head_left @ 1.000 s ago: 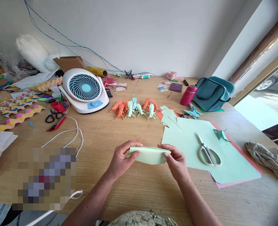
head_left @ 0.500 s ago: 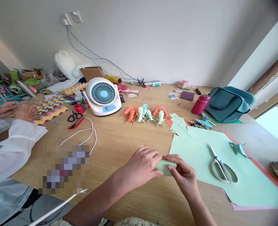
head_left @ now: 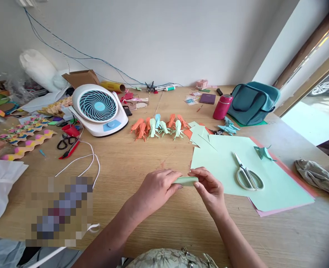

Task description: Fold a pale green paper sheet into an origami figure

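Note:
Between my two hands, just above the wooden table, is a small folded piece of pale green paper (head_left: 187, 181). My left hand (head_left: 160, 188) is closed on its left end, thumb below and fingers over the top. At the right end my right hand (head_left: 208, 190) pinches it between thumb and fingers. To the right, white-handled scissors (head_left: 248, 176) lie on large pale green sheets (head_left: 217, 163). A teal folded paper figure (head_left: 264, 153) rests on the sheets too. Beyond my hands stands a row of orange, pale green and blue folded paper figures (head_left: 163, 128).
A white fan (head_left: 99, 109) stands at the back left, near black scissors (head_left: 65, 142) and a white cable (head_left: 99, 167). At the back right are a pink bottle (head_left: 222, 107) and a teal bag (head_left: 252, 104). Another person's sleeve (head_left: 2, 186) reaches in at the left edge.
The camera view has turned to the right, so things sit further left in the picture. The paper between my hands now shows a narrower face. Both hands keep hold of it.

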The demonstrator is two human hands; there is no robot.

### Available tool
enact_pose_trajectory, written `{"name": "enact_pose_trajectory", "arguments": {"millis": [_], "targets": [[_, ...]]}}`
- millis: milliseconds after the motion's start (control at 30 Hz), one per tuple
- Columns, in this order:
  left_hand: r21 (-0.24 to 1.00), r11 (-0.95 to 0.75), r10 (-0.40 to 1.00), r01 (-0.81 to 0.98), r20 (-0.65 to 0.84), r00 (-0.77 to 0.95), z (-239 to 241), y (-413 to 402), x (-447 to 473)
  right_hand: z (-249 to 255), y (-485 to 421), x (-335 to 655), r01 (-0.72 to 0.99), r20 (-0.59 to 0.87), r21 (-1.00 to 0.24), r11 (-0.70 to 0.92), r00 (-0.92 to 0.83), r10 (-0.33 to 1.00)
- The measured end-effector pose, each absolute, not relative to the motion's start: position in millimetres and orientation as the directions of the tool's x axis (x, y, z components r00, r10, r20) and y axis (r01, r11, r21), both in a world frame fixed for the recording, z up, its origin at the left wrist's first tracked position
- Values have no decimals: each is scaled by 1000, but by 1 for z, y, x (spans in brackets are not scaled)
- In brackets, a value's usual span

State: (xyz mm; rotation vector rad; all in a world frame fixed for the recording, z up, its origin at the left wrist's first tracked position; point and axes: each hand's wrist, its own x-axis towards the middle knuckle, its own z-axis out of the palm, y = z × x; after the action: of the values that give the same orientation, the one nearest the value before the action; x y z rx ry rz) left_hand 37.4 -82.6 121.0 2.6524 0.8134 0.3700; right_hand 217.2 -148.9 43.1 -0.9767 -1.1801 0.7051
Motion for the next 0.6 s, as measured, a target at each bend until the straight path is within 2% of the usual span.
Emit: {"name": "enact_pose_trajectory", "arguments": {"millis": [600], "targets": [[392, -798, 546, 457, 149, 824, 131, -96, 42, 54, -154, 216, -20, 399, -903, 429, 329, 856]]}}
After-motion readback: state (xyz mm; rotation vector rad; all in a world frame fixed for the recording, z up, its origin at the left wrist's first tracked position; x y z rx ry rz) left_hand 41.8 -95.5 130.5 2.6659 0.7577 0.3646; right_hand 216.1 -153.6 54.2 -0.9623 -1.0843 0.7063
